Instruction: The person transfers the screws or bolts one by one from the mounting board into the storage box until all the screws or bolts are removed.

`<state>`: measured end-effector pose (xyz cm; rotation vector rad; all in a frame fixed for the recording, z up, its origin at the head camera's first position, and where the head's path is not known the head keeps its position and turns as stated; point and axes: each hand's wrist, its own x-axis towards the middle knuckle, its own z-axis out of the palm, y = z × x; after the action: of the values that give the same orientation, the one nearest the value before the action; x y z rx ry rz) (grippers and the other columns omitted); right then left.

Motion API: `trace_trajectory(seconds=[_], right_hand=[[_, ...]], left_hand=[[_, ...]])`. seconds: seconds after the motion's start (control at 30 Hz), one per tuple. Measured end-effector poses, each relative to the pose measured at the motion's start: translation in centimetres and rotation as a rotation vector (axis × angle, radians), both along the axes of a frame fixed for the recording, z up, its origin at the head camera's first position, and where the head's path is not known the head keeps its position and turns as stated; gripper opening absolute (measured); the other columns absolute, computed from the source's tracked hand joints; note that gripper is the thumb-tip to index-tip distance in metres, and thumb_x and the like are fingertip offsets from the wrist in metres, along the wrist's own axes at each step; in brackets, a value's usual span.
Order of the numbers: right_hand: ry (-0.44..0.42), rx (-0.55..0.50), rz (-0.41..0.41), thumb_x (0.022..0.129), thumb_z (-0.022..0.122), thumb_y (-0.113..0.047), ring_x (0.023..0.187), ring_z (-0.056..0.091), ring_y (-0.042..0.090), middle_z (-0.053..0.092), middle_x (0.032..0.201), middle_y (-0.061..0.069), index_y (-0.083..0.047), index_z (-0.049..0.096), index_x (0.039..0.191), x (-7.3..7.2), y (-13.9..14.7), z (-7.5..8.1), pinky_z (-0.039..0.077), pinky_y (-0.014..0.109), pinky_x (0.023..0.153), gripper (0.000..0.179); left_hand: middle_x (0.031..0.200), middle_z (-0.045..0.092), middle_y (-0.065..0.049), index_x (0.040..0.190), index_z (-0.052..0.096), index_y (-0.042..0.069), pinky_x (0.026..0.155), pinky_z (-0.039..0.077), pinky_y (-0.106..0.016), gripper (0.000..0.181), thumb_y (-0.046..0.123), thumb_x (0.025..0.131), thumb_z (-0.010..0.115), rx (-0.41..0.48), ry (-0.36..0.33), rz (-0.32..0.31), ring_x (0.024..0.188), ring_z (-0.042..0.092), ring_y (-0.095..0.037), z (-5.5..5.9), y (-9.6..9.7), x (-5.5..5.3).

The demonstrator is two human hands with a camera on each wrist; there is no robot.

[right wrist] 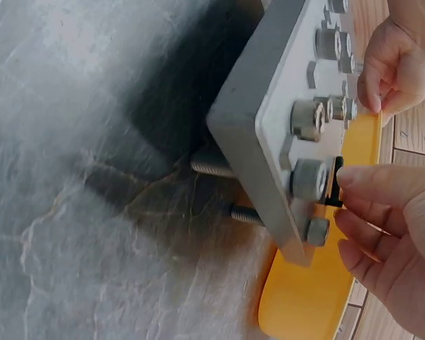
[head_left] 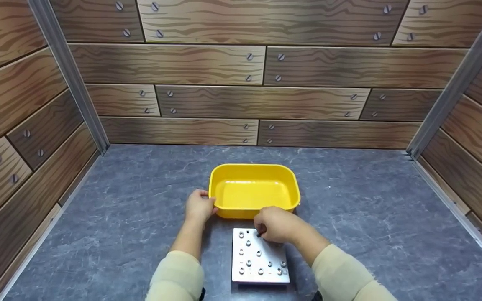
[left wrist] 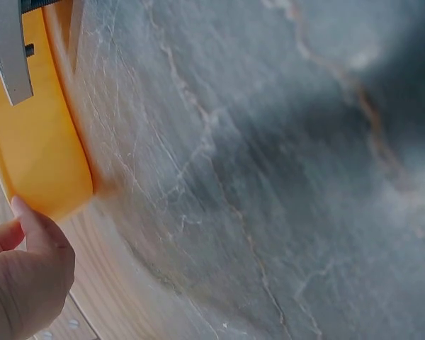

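Yellow tub [head_left: 247, 193]: on grey marbled tabletop [head_left: 119, 230], at 12 o'clock from the plate.
Metal plate [head_left: 260, 262]: near the tub, at its 6 o'clock; socket-head screws [head_left: 258, 253] stand in it.
Black piece [right wrist: 333, 183]: small, over the plate's 12 o'clock edge; seated or loose, cannot tell.
Left hand [head_left: 199, 207]: fingers nearly closed, pinching tub rim at its 8 o'clock.
Right hand [head_left: 278, 225]: fingers drawn together, tips pinching the black piece.
Work at plate: looks like handling the black piece; fitting or removing, unclear.
Next at plate: seems to call for a firm pinch and straight vertical motion, clear of neighbouring screws.
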<state>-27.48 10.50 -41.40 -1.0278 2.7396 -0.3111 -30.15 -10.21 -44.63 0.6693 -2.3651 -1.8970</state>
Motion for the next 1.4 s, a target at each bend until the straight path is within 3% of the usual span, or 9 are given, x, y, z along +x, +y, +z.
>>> trace_trajectory(seconds=[0.23,0.43,0.67,0.87,1.1,1.4], right_hand=[[0.129,0.073,0.057,0.073,0.067,-0.006,0.061,0.042,0.012,0.043,0.067,-0.007,-0.018,0.055,0.064,0.3,-0.2,-0.3,0.039,0.024,0.054,0.019],[0.105,0.009,0.034,0.072,0.064,-0.005,0.062,0.042,0.012,0.044,0.067,-0.006,-0.016,0.052,0.070,0.0,0.4,-0.1,0.039,0.025,0.055,0.017],[0.067,-0.088,-0.020,0.074,0.062,-0.004,0.064,0.047,0.013,0.049,0.067,-0.007,-0.014,0.054,0.076,-1.3,1.5,1.3,0.044,0.026,0.057,0.013],[0.085,-0.127,-0.124,0.076,0.060,0.002,0.065,0.048,0.015,0.053,0.069,-0.003,-0.011,0.057,0.074,-2.8,2.4,2.3,0.046,0.030,0.061,0.013],[0.045,-0.017,-0.322,0.077,0.054,0.010,0.068,0.048,0.018,0.053,0.073,0.002,-0.007,0.059,0.080,-4.1,3.2,1.6,0.047,0.031,0.064,0.017],[0.007,0.022,-0.399,0.073,0.052,0.016,0.074,0.050,0.022,0.054,0.081,0.007,-0.002,0.060,0.090,-4.9,3.4,0.9,0.050,0.035,0.070,0.026]], left_hand=[[0.103,0.054,-0.018,0.109,0.051,-0.004,0.064,0.055,-0.026,0.023,0.001,0.088,0.054,0.002,0.010,-0.006,0.072,0.059,-0.019,0.1,0.1,0.1],[0.102,0.054,-0.020,0.108,0.052,-0.005,0.059,0.055,-0.024,0.022,0.001,0.087,0.054,-0.016,0.021,-0.011,0.068,0.059,-0.018,0.1,0.0,0.1],[0.103,0.054,-0.022,0.108,0.052,-0.006,0.059,0.055,-0.025,0.024,0.000,0.085,0.055,-0.033,0.030,-0.007,0.068,0.060,-0.019,0.2,0.0,0.2],[0.101,0.055,-0.021,0.107,0.052,-0.006,0.059,0.055,-0.026,0.023,0.000,0.085,0.055,-0.035,0.037,-0.005,0.067,0.061,-0.020,0.1,0.0,0.2],[0.104,0.055,-0.021,0.109,0.053,-0.005,0.060,0.055,-0.025,0.024,0.001,0.086,0.055,-0.032,0.018,-0.004,0.068,0.060,-0.019,-0.2,0.0,0.2],[0.104,0.055,-0.020,0.110,0.053,-0.003,0.058,0.054,-0.023,0.024,0.002,0.087,0.055,-0.033,0.002,-0.004,0.068,0.060,-0.018,-0.1,-0.1,0.0]])
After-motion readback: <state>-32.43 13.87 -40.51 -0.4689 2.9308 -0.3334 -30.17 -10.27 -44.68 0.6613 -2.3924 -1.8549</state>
